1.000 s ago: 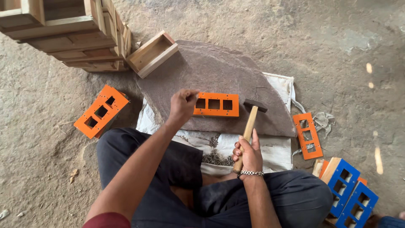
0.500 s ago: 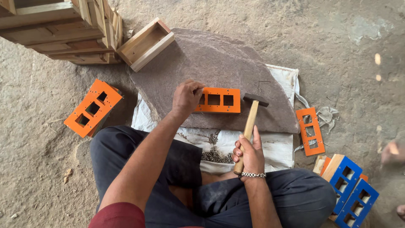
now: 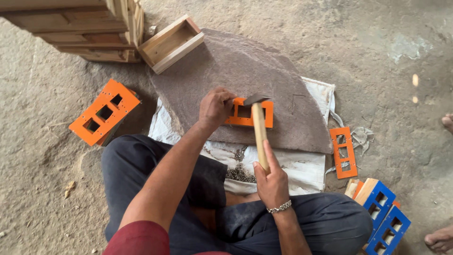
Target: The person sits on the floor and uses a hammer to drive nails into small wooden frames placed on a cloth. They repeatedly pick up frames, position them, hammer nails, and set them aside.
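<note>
Near the mat's (image 3: 245,71) front edge, the left hand (image 3: 214,107) is pinching the orange plate's (image 3: 250,113) left end while the right hand (image 3: 271,182) is gripping the hammer (image 3: 258,127), its head lying directly over the plate, handle running back toward the person.

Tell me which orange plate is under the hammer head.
The orange plate on the grey stone slab, pinned by the left hand, with the hammer over it. The other orange ones lie off the slab, out of hand's reach: left and right.
</note>
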